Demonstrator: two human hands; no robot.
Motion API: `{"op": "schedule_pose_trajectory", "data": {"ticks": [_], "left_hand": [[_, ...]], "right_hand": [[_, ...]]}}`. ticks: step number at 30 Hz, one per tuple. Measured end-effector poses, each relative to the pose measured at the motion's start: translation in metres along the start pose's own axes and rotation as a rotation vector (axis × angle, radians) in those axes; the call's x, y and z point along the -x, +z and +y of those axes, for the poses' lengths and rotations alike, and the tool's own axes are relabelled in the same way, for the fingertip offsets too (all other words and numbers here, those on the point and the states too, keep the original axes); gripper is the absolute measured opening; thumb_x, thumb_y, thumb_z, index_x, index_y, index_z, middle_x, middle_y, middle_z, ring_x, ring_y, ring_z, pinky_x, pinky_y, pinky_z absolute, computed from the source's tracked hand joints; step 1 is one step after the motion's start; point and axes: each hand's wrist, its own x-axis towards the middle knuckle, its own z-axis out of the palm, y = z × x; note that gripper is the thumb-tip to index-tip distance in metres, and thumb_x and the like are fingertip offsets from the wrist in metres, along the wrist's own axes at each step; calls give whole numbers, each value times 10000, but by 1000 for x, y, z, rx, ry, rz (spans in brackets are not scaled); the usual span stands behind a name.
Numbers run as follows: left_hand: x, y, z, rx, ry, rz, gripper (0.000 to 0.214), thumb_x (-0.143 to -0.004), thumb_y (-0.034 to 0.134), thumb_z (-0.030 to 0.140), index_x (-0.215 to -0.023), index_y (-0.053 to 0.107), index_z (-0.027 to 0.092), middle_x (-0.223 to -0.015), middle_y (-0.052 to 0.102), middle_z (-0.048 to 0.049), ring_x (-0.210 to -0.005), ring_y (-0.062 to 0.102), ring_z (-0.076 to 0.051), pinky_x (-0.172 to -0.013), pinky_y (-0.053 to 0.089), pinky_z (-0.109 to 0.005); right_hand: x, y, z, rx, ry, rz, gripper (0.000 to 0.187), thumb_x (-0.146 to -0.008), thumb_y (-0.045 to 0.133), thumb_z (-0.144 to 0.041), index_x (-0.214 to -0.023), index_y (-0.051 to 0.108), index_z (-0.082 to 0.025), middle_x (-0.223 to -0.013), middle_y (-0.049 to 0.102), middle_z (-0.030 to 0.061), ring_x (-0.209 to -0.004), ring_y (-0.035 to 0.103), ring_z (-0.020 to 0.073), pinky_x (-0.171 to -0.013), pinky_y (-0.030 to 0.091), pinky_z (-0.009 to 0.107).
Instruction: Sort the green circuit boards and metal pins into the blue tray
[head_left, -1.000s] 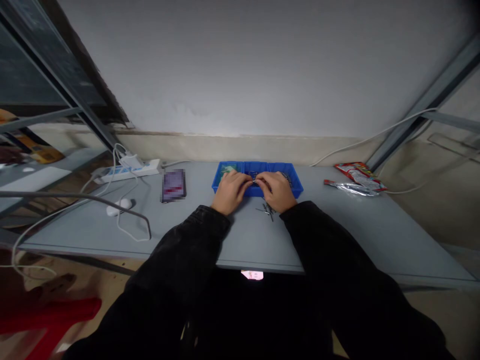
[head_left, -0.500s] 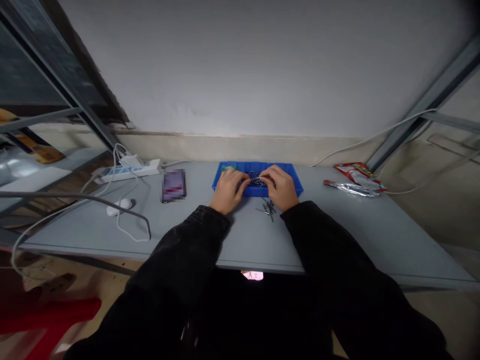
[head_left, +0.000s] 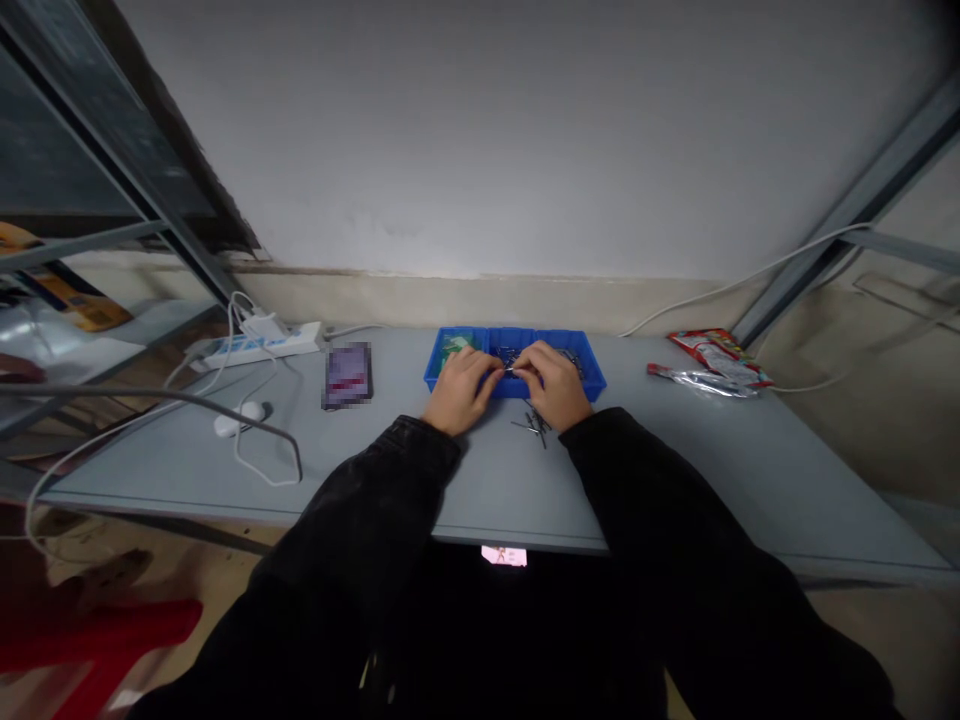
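A blue compartmented plastic tray (head_left: 514, 337) sits on the grey table, holding dark metal pins or nails in its middle section and something green (head_left: 454, 345) in its left section. My left hand (head_left: 461, 392) and my right hand (head_left: 551, 385) hover over the tray's front rim. Their fingertips meet on a small shiny metal piece (head_left: 511, 369), which is too small to identify. A loose heap of dark nails (head_left: 535, 427) lies on the table just below my right hand, outside the tray.
A phone (head_left: 348, 375) lies left of the tray, beyond it a white power strip (head_left: 255, 345) and a white mouse (head_left: 238, 424) with tangled cables. Foil and red wrappers (head_left: 709, 365) lie at the right. Behind the table stands a wall; metal shelving stands at the left.
My hands have drawn slightly closer together over the tray, with the fingertips now meeting at the small metal piece. The view has tilted a little.
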Motion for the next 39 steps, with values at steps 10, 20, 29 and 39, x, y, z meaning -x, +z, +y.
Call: {"op": "schedule_pose_trajectory", "data": {"ticks": [10, 20, 29, 39], "left_hand": [[0, 0, 0, 8, 49, 16, 220, -1043, 458, 324, -1021, 629, 188, -971, 685, -62, -941, 556, -223, -880, 419, -384], [-1, 0, 2, 41, 44, -2, 227, -1046, 457, 328, -1011, 629, 184, -937, 677, -60, -919, 558, -219, -848, 421, -378], [-2, -1, 3, 78, 6, 48, 213, -1034, 487, 321, -980, 646, 190, -947, 688, -53, -909, 572, -208, -862, 435, -362], [-3, -4, 4, 41, -70, 44, 234, -1026, 500, 349, -977, 665, 191, -938, 687, -56, -911, 576, -215, -875, 434, -377]], "right_hand": [[0, 0, 0, 22, 15, -17, 187, -1002, 484, -237, -870, 616, -218, -900, 648, 56, -859, 609, 208, -809, 468, 349], [0, 2, -1, 73, 35, -71, 269, -1019, 455, -289, -774, 541, -220, -795, 593, 30, -780, 561, 190, -758, 419, 333], [0, 3, -1, 77, 10, -59, 244, -1020, 469, -276, -809, 575, -213, -826, 623, 40, -815, 575, 198, -778, 413, 334], [-1, 0, -2, 77, -20, -3, 148, -988, 516, -226, -883, 620, -209, -900, 639, 51, -864, 586, 208, -801, 423, 352]]}}
